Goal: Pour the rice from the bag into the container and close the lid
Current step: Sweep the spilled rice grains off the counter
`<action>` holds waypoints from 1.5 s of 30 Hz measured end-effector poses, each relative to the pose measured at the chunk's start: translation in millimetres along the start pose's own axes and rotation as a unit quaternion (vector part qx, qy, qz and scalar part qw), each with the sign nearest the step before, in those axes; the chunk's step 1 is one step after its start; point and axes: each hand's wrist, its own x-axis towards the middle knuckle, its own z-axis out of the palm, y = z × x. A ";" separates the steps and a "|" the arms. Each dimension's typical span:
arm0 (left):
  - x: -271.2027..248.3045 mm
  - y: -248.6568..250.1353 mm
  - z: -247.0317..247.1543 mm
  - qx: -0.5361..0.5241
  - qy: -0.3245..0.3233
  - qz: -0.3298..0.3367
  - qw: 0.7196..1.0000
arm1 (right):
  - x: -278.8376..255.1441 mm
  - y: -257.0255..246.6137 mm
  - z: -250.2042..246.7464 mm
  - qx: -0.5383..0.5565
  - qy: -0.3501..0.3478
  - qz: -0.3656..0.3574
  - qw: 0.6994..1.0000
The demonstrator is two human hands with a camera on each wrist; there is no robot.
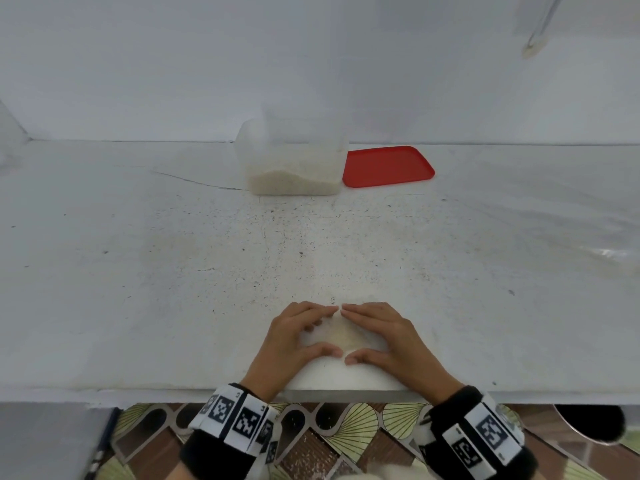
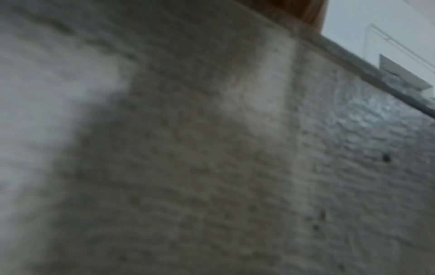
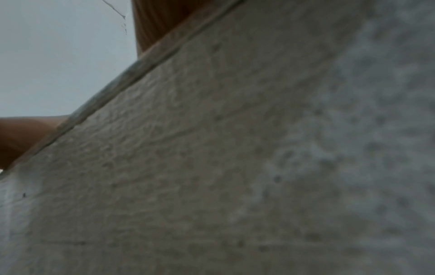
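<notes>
Two hands lay side by side at the near edge of a white speckled surface (image 1: 173, 254), the left hand (image 1: 294, 337) and the right hand (image 1: 384, 336) meeting at the fingertips and nearly at the thumbs, forming a ring around a small clear bag (image 1: 341, 336) holding a little pale rice. Fingers were extended and resting flat on the bag and the surface, relaxed rather than curled tight; whether they pressed down could not be told. Both wrists wore black bands (image 1: 235, 431) with square black-and-white markers. Well apart from the hands, at the far side by the white wall (image 1: 138, 64), stood a clear plastic container (image 1: 294, 161), lidless, with a shallow sloping layer of rice (image 1: 291, 183) at its bottom. Just beside it on its right, flat on the surface, lay the red lid (image 1: 388, 166). Below the surface's edge a patterned floor (image 1: 329, 434) in green and brown was visible. The left wrist view showed only blurred textured surface (image 2: 212, 148) and a strip of skin; the right wrist view showed the same close surface (image 3: 212, 167) and a bit of skin.
</notes>
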 end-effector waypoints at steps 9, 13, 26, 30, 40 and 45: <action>-2.2 0.8 -1.9 0.006 0.015 0.008 1.000 | -1.2 -0.6 1.8 0.015 0.038 0.003 0.999; -2.5 7.7 -1.6 0.000 0.023 0.007 1.000 | -2.2 -1.8 4.0 0.002 0.063 0.020 0.998; 0.1 19.1 0.7 0.045 0.029 -0.016 0.998 | 0.9 -10.3 8.5 -0.019 0.068 0.054 0.996; 1.5 23.9 0.0 0.055 0.040 -0.038 0.997 | 2.7 -13.4 9.4 -0.029 0.068 0.063 0.995; 2.4 31.1 1.0 0.077 0.054 -0.066 0.993 | 5.0 -29.9 13.5 -0.032 0.110 0.098 0.989; 3.8 31.2 -0.2 0.091 0.044 -0.059 0.993 | 6.2 -32.6 12.6 -0.053 0.106 0.099 0.988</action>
